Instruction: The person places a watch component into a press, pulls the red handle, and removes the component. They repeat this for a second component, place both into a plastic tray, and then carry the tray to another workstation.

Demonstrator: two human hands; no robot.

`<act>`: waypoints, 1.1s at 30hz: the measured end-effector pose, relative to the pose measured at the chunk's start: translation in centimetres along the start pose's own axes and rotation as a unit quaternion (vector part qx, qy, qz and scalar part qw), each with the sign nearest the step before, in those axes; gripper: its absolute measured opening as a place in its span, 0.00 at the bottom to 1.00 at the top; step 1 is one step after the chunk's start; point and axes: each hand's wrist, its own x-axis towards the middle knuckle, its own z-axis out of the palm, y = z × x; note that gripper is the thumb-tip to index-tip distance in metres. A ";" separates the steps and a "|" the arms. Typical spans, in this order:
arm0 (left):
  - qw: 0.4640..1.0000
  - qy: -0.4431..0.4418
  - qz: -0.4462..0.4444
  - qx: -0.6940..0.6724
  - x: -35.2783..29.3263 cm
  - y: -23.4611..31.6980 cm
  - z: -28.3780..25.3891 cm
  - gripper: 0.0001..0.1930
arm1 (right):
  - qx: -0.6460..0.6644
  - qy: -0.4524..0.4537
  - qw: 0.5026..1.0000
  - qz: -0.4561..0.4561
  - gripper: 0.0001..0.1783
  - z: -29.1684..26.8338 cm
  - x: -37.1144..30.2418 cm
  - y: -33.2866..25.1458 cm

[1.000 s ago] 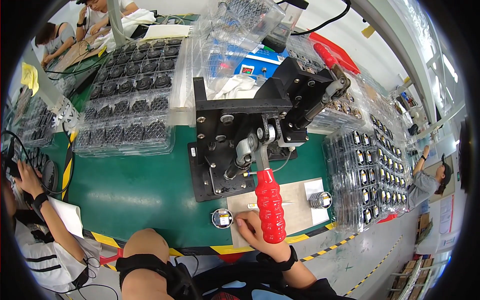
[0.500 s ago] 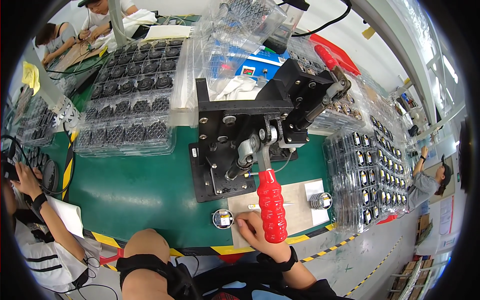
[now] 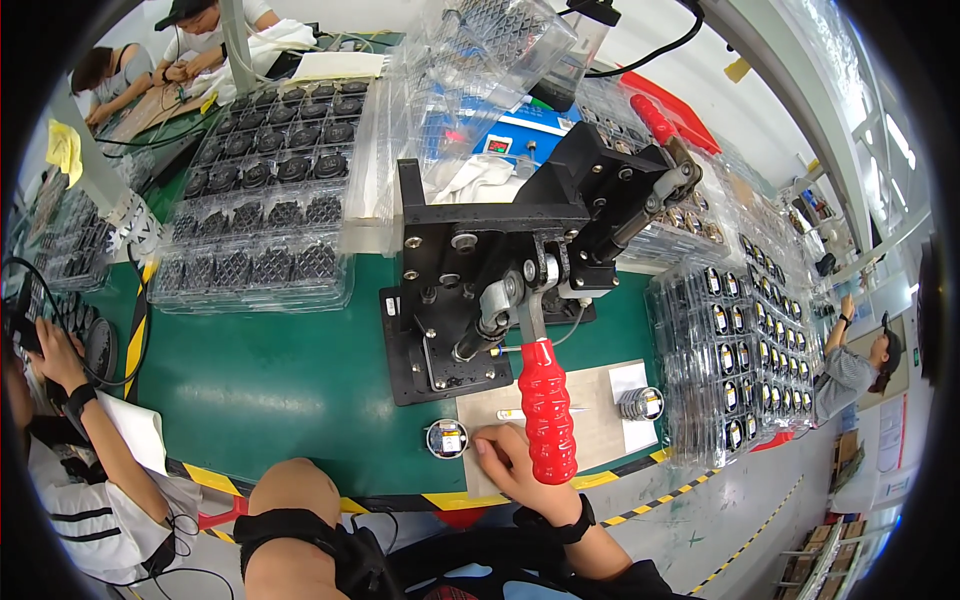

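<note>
My right hand (image 3: 522,468) rests on the beige mat (image 3: 590,395) at the table's front edge, its fingers loosely curled with nothing visible in them. Just left of its fingertips stands a small round module (image 3: 446,438) with a clear rim and a yellow-and-white label, apart from the hand. Over the hand hangs the red ribbed handle (image 3: 548,415) of a black lever press (image 3: 490,270). A thin white stick-like tool (image 3: 512,413) lies behind the hand. At the lower left, my left hand (image 3: 295,484) is a rounded shape above a black wrist strap; its fingers are hidden.
Clear trays of black round parts (image 3: 265,200) are stacked at the back left. More trays of labelled modules (image 3: 735,360) stand at the right, beside another round module (image 3: 640,404). A blue box (image 3: 520,135) sits behind the press. A co-worker's arm (image 3: 110,430) is at the left.
The view has shifted very slightly. Both my hands, the press handle and the round module hold their places; a co-worker at the back left has moved their head and hands a little.
</note>
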 end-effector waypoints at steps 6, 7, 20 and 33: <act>1.000 0.008 -0.004 -0.004 0.0 0.0 0.1 0.07 | -0.013 0.017 1.000 -0.010 0.07 0.1 0.1 0.2; 1.000 0.006 -0.003 -0.001 0.0 0.0 0.1 0.07 | -0.005 0.009 1.000 -0.005 0.06 0.1 0.1 0.1; 0.999 0.005 -0.034 -0.024 -0.3 0.8 0.5 0.06 | -0.018 0.025 0.999 -0.011 0.09 0.0 0.3 -0.2; 0.999 0.001 -0.037 -0.030 -0.4 0.8 0.7 0.06 | -0.016 0.026 0.999 -0.013 0.09 0.0 0.3 -0.1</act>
